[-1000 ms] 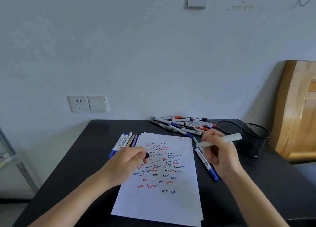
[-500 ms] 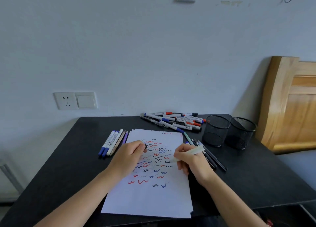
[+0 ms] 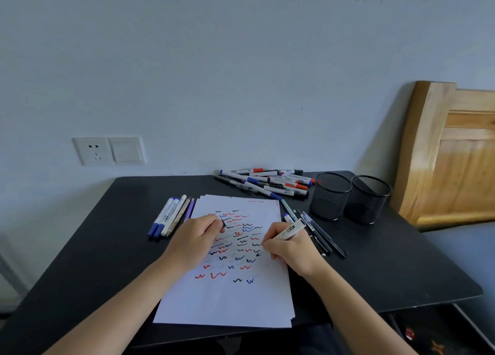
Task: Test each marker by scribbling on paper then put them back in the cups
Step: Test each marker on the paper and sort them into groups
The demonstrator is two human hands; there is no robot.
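near the desk's (image 3: 93, 247) front edge, on the scribbled paper (image 3: 227, 301), the right hand (image 3: 292, 247) grips a white marker (image 3: 288, 231) in curled fingers, its tip touching the sheet. the left hand (image 3: 198, 237) rests curled on the paper, pinching a small black cap (image 3: 223, 223). two mesh cups (image 3: 330, 194) stand side by side near the far right corner, just beside a pile of markers (image 3: 267, 182) along the far edge.
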